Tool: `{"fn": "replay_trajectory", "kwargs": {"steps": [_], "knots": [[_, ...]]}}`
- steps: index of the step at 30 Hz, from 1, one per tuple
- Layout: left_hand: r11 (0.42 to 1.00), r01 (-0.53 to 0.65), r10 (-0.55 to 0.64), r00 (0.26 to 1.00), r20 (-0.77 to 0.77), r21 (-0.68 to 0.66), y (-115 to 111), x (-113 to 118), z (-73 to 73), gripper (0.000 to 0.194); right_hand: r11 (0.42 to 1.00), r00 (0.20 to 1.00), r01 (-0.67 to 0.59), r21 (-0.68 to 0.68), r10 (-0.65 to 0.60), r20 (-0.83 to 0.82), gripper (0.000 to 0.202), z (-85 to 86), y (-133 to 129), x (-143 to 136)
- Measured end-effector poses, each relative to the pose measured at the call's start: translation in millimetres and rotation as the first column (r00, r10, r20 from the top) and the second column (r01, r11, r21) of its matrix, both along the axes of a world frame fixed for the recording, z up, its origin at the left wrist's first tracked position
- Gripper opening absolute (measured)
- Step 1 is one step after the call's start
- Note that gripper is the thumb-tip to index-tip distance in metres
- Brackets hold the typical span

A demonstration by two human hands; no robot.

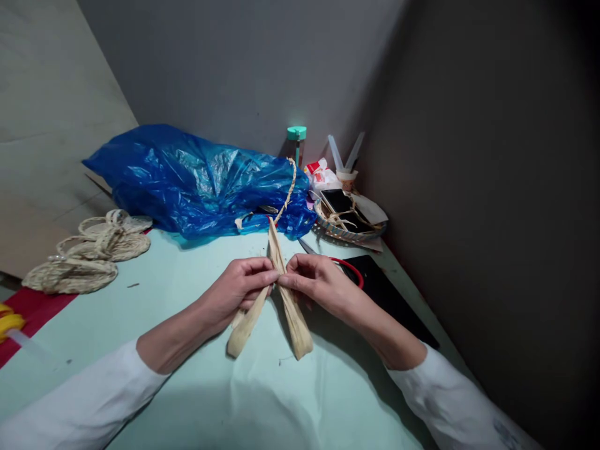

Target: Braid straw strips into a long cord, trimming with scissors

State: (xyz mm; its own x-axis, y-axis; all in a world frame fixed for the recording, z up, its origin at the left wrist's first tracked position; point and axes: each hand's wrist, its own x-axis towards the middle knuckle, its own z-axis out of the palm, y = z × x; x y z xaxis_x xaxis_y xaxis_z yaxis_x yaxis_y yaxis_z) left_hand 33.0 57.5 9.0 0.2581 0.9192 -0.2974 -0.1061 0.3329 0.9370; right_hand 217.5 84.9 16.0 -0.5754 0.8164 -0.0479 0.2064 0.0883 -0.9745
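Observation:
Pale dried husk strips (294, 319) hang between my two hands, with loose ends spreading down to the left and right and one end pointing up toward the blue bag. My left hand (248, 281) pinches the strips from the left, thumb against fingers. From the right, my right hand (309, 278) pinches them too, its thumb tip almost touching the left thumb. A thin braided cord (289, 192) rises behind the upper end of the strips, against the bag. Scissors with a red handle (354, 270) lie just beyond my right hand, partly hidden by it.
A blue plastic bag (201, 181) lies along the back. Woven sandals (110, 240) are at the left. At the back right stand a basket holding a phone (344, 209), a cup (347, 178) and a green-lidded bottle (297, 140). A black flat item (389, 300) lies at the right.

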Motion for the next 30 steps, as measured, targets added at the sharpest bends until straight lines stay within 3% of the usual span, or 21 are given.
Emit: {"fn": "replay_trajectory", "kwargs": {"steps": [7, 13, 17, 20, 23, 30], "knots": [[1.0, -0.006, 0.006, 1.0, -0.014, 0.021, 0, 0, -1.8, 0.026, 0.98, 0.982, 0.11, -0.163, -0.132, -0.137, 0.017, 7.7, -3, -5], [0.999, 0.034, -0.034, 0.995, 0.097, 0.006, -2, -2, -3.6, 0.02, 0.975, 0.977, 0.101, -0.196, -0.134, -0.165, 0.02, 7.0, -2, -6], [1.0, 0.023, -0.02, 0.984, 0.179, -0.013, -3, -1, -3.6, 0.027, 0.991, 0.99, 0.134, -0.019, -0.135, -0.039, 0.022, 3.0, -4, -9], [1.0, -0.03, 0.029, 0.993, 0.116, 0.0, -3, 2, -2.9, 0.033, 0.976, 0.988, 0.13, 0.172, -0.142, 0.059, 0.017, 0.6, -6, -12], [0.998, -0.063, 0.062, 0.996, 0.057, 0.01, -3, 3, -2.1, 0.029, 0.971, 0.986, 0.107, 0.216, -0.132, 0.104, 0.017, 0.7, -8, -12], [0.998, -0.046, 0.05, 0.996, 0.078, -0.053, -4, 2, 2.4, 0.03, 0.985, 0.981, 0.157, -0.069, -0.164, -0.108, 0.014, 2.9, -6, -8]]}}
